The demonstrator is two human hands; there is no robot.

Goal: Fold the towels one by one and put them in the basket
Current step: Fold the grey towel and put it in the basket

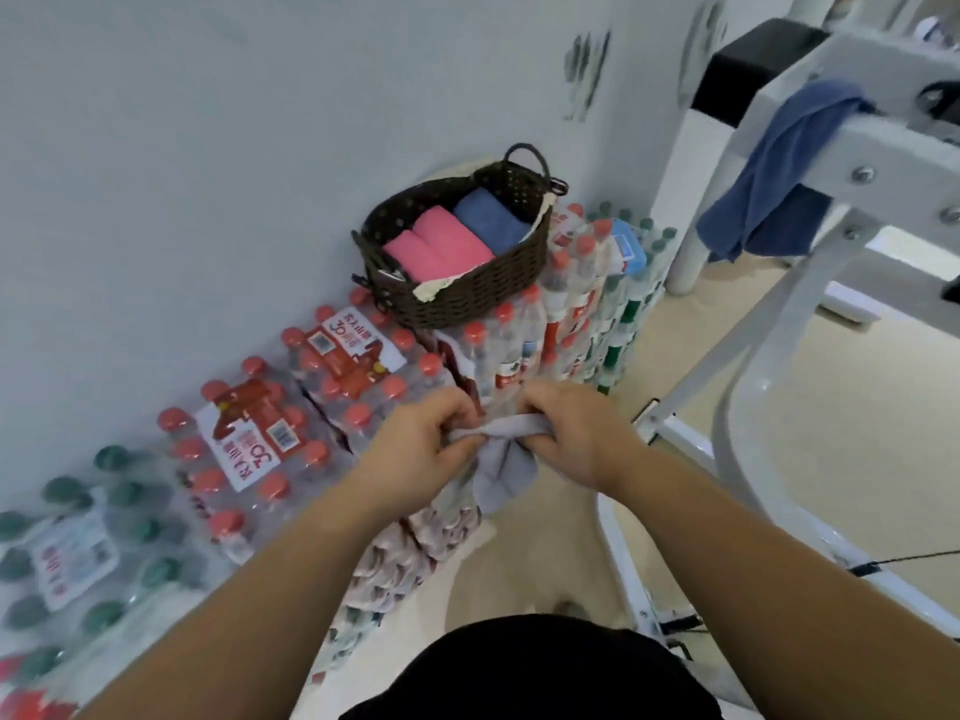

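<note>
Fingers of our left hand [415, 441] and right hand [576, 433] are pinching the top edge of the towel [501, 467], clear of the basket [467, 298].

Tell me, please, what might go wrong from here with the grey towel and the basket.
1. The left hand and right hand grip the grey towel bunched in mid-air with nothing under it, so the fold may turn out uneven or a hanging end may slip.
2. The basket stands on stacked bottle packs and holds pink towels and a blue towel; pressing another in might shift or tip it.
</note>
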